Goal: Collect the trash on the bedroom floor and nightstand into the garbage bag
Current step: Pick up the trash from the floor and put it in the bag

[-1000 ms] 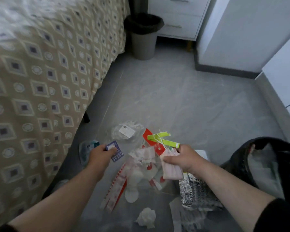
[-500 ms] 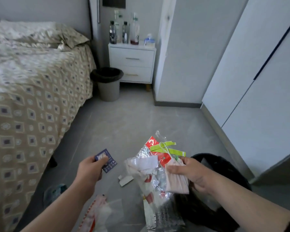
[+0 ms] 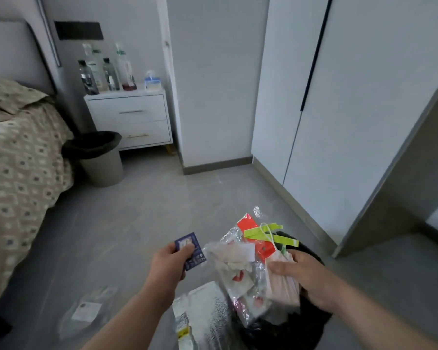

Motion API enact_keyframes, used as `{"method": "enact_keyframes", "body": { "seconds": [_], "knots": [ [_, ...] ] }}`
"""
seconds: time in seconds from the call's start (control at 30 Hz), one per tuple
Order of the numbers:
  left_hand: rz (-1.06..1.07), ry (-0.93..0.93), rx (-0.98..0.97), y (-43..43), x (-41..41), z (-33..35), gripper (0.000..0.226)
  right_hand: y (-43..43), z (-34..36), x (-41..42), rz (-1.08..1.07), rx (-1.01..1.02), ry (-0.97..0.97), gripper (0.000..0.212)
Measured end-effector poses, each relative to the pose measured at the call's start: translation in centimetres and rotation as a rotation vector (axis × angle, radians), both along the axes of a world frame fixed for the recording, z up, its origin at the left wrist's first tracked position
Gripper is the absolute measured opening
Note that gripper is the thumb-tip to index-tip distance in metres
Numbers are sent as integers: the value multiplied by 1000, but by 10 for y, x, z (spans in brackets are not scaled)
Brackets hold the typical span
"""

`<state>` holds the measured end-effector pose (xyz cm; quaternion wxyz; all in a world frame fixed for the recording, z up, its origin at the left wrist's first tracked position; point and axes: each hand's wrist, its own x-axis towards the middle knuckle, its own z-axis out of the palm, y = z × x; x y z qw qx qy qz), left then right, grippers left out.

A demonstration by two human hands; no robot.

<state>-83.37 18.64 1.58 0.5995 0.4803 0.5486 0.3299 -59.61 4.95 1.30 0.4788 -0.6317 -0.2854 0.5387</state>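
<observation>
My left hand (image 3: 168, 263) pinches a small blue packet (image 3: 190, 250) above the floor. My right hand (image 3: 302, 275) grips a bundle of trash (image 3: 240, 263): clear and foil wrappers, a pink face mask (image 3: 281, 286), a red tag and yellow-green strips (image 3: 268, 234). The bundle hangs over the mouth of the black garbage bag (image 3: 288, 329), which lies on the floor at the lower right, mostly hidden behind my arm and the trash. A white and silver padded mailer (image 3: 202, 314) lies beside the bag. A clear plastic wrapper with a label (image 3: 86, 311) lies on the floor at lower left.
A white nightstand (image 3: 130, 120) at the back carries several bottles (image 3: 104, 72) and a small container. A grey bin with a black liner (image 3: 99, 157) stands before it. The patterned bed (image 3: 18, 157) fills the left side. White wardrobe doors (image 3: 339, 109) line the right.
The view has tilted up from the floor pile to the room. Both hands have lifted with their trash, and the right hand's bundle has shifted over the black bag.
</observation>
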Motion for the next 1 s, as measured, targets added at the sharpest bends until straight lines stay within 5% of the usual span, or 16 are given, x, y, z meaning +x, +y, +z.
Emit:
{"method": "enact_keyframes", "body": {
  "seconds": [0.17, 0.27, 0.47, 0.73, 0.83, 0.93, 1.0],
  "knots": [
    [-170, 50, 55, -13, 62, -20, 14, -26, -14, 39, -110, 4, -119, 62],
    [-288, 72, 85, -28, 95, -33, 15, -38, -17, 61, -196, 10, -166, 45],
    [-639, 435, 278, -41, 129, -68, 15, -48, -26, 83, -289, -4, -268, 19],
    [-776, 711, 648, -32, 84, -104, 123, -31, -35, 74, -198, -63, -417, 17],
    [-869, 691, 575, -35, 76, -107, 136, -16, -45, 64, -110, -132, -564, 41],
    [-836, 655, 584, -34, 75, -108, 137, -3, -63, 52, -16, -203, -714, 105],
    [-818, 635, 578, -34, 75, -111, 142, 4, -73, 45, 58, -225, -778, 126]
  ]
}}
